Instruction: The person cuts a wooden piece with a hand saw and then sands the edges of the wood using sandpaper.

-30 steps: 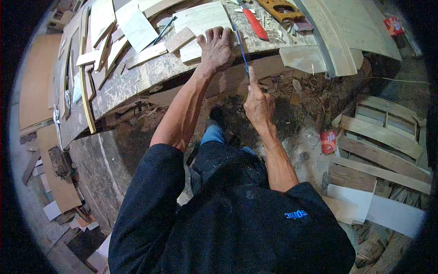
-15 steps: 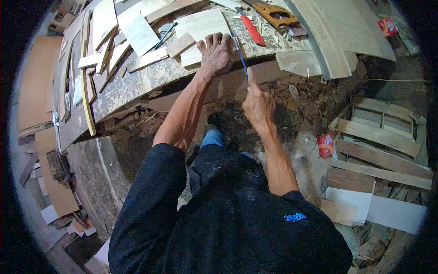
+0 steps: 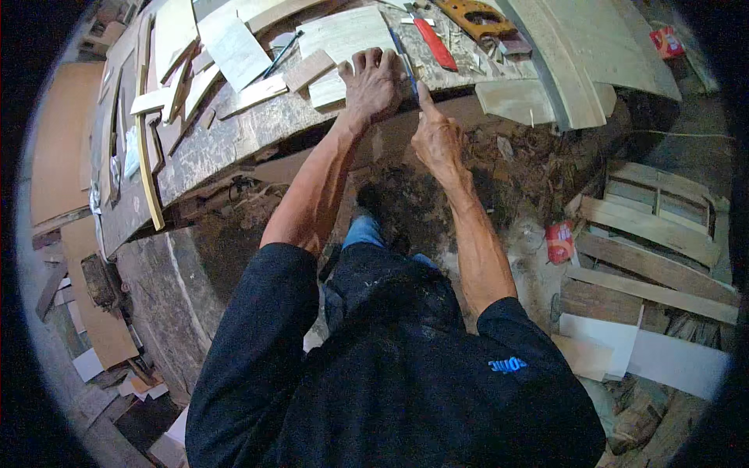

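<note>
A pale wooden board (image 3: pixel 343 35) lies at the front edge of the workbench. My left hand (image 3: pixel 373 84) presses down on it, fingers spread and bent at the knuckles. Just to the right, my right hand (image 3: pixel 437 140) is closed around a thin blue blade-like tool (image 3: pixel 411 76), its index finger stretched along the tool. The blade runs along the board's right edge; its handle is hidden in my grip, and I cannot tell its exact kind. A small wood offcut (image 3: pixel 309 70) sits left of my left hand, against the board.
On the workbench (image 3: pixel 226 140) lie a red-handled tool (image 3: pixel 435 45), a wooden-handled saw (image 3: pixel 476 19), a dark blue pencil-like stick (image 3: pixel 282 54) and several wood strips. A curved wooden piece (image 3: pixel 573 101) juts over the edge at right. Wooden frames (image 3: pixel 655 226) and a red packet (image 3: pixel 559 242) lie below.
My right hand has moved forward, away from me, with the blue tool sliding along the board's edge. My left hand stays on the board. The view has shifted slightly.
</note>
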The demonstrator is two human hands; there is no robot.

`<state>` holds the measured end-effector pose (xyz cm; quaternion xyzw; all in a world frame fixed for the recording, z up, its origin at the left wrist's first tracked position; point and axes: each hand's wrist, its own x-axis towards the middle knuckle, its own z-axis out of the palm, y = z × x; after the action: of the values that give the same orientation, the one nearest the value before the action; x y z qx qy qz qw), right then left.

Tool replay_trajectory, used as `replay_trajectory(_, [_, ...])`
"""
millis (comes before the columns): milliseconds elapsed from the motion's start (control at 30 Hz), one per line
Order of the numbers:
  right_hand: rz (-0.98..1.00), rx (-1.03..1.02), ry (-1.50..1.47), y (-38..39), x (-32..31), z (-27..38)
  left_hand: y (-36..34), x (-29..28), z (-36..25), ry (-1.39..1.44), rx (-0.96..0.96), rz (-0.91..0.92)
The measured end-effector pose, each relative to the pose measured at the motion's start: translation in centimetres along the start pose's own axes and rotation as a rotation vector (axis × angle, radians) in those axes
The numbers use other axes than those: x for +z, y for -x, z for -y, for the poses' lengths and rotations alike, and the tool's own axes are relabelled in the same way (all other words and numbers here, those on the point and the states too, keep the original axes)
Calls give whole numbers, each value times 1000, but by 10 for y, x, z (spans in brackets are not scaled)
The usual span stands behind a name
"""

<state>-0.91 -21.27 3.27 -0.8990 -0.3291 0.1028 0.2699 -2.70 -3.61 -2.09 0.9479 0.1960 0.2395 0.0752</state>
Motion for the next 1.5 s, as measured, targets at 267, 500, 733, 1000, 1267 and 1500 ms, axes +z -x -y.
replay_trajectory(267, [4,5,32,56,-6,-2,4,-6,3,-76,-31,108])
replay_trajectory(500, [-46,-52,131,3,10,-1,5,-7,0,5,-28,54])
replay_trajectory(733, [2,2,-29,20,-4,0,1,-15,-6,-6,11,61])
replay_trajectory(1000, [21,-12,50,45,-16,2,2,-17,-2,-36,-9,24])
replay_trajectory(1267, [-15,-8,36,18,-4,5,2,-19,-9,4,-37,90])
replay_trajectory(1500, [-13,-22,41,13,-10,8,-1,-13,-5,19,-8,16])
